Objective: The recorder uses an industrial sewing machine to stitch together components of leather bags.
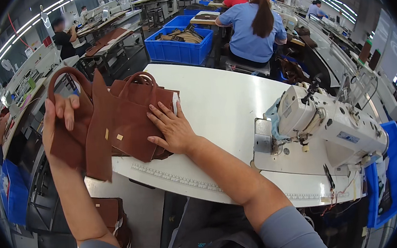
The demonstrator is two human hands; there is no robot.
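My left hand (pixel 67 112) holds a brown leather bag (pixel 96 152) up off the table's left end, its fingers curled at the bag's side below an arched handle. My right hand (pixel 173 131) lies with spread fingers on the front of another brown bag (pixel 132 122), which rests on a pile on the white table (pixel 219 94). That bag has looped handles and a small gold-coloured tab, and a white piece shows at its right edge.
A sewing machine (pixel 321 122) with pale blue cloth stands at the right, scissors (pixel 328 176) beside it, a blue bin (pixel 393 187) beyond. More brown pieces (pixel 109 212) lie below left. A blue crate (pixel 178 50) stands behind the table; co-workers (pixel 252 34) sit nearby.
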